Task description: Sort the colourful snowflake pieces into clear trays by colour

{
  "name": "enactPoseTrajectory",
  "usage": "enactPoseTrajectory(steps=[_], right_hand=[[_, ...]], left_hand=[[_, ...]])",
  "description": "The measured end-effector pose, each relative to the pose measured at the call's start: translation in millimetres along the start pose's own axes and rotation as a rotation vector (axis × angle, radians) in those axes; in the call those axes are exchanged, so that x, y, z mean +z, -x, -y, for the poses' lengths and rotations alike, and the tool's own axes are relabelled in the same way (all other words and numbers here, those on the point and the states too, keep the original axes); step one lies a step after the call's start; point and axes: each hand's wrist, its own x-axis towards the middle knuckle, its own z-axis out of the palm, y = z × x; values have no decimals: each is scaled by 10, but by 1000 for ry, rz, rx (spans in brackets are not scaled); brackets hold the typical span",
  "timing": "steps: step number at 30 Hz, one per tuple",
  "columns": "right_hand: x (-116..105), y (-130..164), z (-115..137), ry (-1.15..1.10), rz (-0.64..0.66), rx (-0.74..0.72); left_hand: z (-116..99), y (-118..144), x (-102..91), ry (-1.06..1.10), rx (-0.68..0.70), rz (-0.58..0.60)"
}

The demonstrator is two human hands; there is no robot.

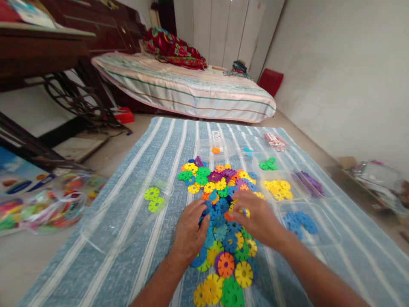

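Observation:
A long heap of colourful notched plastic discs [220,207] lies on the striped cloth between my hands. At its left side, my left hand [191,228] curls its fingers and thumb around blue notched discs, partly hidden by the hand. Over the heap's right side is my right hand [255,215], bent downward and blurred; an orange disc [228,215] shows by its fingertips, but whether it is gripped is unclear. Nearer to me are an orange disc [225,265], a yellow disc [243,274] and a green disc [232,292].
Clear boxes on the right hold blue discs [300,224], yellow discs [277,190], purple discs [309,184] and green discs [267,164]. A clear tray at left holds lime discs [155,199]. Beyond the striped cloth [128,170] stands a bed [191,91]; a treadle table [44,55] is left.

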Motion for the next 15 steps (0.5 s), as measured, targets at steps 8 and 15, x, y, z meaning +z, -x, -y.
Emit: enactPoseTrajectory(steps=[8,15], right_hand=[[-108,-1079,-257,179,-424,-41],[52,-236,-49,16,-103,-26]], left_hand=[[1,16,12,8,-22,22],[-23,17,13,69,-55,38]])
